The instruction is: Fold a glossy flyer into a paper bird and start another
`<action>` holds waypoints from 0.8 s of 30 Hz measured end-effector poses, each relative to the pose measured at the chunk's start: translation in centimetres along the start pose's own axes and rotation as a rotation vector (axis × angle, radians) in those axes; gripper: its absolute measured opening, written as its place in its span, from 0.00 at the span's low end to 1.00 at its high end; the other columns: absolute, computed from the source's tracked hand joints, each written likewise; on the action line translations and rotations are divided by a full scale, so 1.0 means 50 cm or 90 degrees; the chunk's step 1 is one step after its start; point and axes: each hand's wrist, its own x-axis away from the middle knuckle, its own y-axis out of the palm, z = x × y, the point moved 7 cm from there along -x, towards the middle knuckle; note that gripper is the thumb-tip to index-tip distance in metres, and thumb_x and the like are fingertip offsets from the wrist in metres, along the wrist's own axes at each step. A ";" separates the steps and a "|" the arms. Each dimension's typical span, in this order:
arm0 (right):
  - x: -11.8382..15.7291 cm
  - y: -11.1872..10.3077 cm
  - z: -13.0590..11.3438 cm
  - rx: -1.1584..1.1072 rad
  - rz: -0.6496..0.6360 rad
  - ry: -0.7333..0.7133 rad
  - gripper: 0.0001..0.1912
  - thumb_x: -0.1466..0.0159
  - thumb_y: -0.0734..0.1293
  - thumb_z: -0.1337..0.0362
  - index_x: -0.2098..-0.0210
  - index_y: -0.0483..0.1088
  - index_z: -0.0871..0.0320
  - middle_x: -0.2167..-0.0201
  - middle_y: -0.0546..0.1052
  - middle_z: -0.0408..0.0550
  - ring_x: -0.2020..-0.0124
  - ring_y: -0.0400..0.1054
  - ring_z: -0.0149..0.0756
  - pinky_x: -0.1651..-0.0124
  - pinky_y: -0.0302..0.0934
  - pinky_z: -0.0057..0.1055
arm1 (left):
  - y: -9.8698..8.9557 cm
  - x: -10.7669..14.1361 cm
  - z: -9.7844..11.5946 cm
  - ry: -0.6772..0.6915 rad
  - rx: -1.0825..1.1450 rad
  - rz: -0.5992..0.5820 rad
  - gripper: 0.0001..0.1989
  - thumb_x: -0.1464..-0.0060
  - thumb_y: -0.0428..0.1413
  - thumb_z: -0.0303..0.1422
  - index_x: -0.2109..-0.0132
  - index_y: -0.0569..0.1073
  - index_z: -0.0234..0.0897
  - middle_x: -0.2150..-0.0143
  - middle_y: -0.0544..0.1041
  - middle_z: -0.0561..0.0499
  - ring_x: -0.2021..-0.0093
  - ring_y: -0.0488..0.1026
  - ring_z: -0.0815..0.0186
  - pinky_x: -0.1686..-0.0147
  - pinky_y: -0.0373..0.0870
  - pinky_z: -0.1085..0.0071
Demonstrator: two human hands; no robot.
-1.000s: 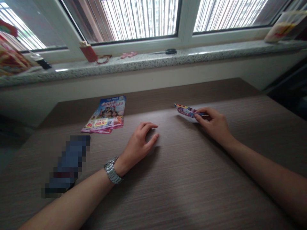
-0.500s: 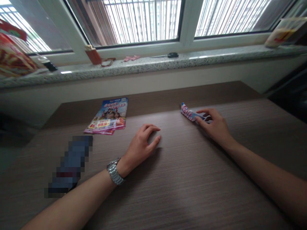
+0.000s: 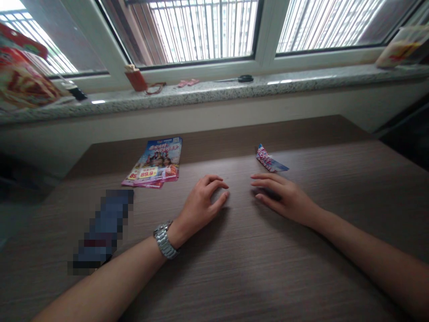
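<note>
One folded paper (image 3: pixel 264 160), blue with a red-and-white patterned part, rests on the wood-grain counter (image 3: pixel 241 259), one pointed end toward the window and the other toward the right. Just on the near side of the folded paper lies the right hand (image 3: pixel 290 199), palm down, its fingers loosely bent with a gap between them and the thumb; it has hold of nothing and is slightly apart from the paper. The left hand (image 3: pixel 203 201) is farther off, left of the folded paper and nearer the person, half curled, thumb and fingertips parted, likewise holding nothing; a metal-band watch (image 3: pixel 166 241) circles its wrist. Well to the left of the folded paper is a stack of leaflets (image 3: pixel 159 161), slightly fanned, the top one showing a printed 89.9. Left of the folded paper and nearer the person than that stack lies a dark oblong object (image 3: pixel 105 226), pixelated, so its surface cannot be read. Beyond the folded paper runs a speckled stone sill (image 3: pixel 214 93), with a black-handled tool (image 3: pixel 246 78), small pink pieces (image 3: pixel 187 83) and a reddish holder (image 3: pixel 136 79) beyond and to the paper's left. Behind them all stands a window (image 3: pixel 264 33), vertical bars outside.
</note>
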 end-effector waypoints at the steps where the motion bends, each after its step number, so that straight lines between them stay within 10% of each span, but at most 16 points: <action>1: 0.002 0.012 -0.003 -0.006 -0.027 -0.003 0.17 0.30 0.66 0.62 0.42 0.71 0.51 0.38 0.73 0.53 0.37 0.68 0.45 0.36 0.66 0.46 | 0.000 0.000 0.000 0.000 0.000 0.001 0.08 0.34 0.56 0.32 0.51 0.77 0.41 0.46 0.74 0.44 0.42 0.71 0.58 0.39 0.68 0.55; 24: 0.013 0.057 0.002 0.001 -0.115 -0.045 0.18 0.28 0.64 0.62 0.39 0.69 0.52 0.35 0.70 0.55 0.33 0.63 0.48 0.33 0.63 0.51 | 0.000 0.000 0.013 -0.007 -0.016 -0.055 0.14 0.34 0.56 0.32 0.43 0.71 0.40 0.42 0.73 0.44 0.39 0.70 0.59 0.36 0.67 0.58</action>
